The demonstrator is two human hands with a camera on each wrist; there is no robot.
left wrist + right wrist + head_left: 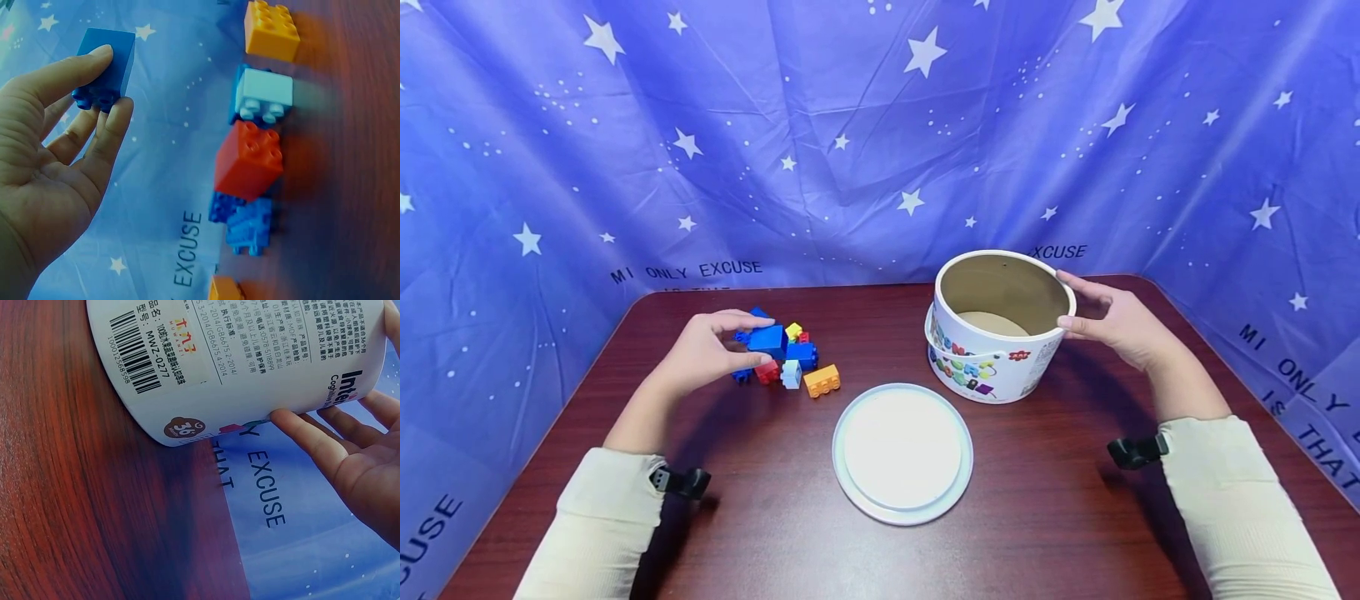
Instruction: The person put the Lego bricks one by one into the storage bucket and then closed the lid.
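My left hand (700, 350) pinches a blue toy building block (119, 62) between thumb and fingers, up off the table in the left wrist view. Beneath and beside that hand lie a red block (249, 159), a light blue block (792, 375), an orange block (822, 381) and several other blocks. My right hand (1120, 321) touches the outside of a white bucket (988, 379) near its rim, thumb and fingers spread. The bucket stands upright with its top uncovered, and a beige bottom shows inside.
A round white lid (902, 450) lies flat at the middle front of the dark red wooden table (1015, 517). The bucket's white handle (970, 354) hangs down its front. A blue curtain with stars (850, 192) surrounds the table's back and sides.
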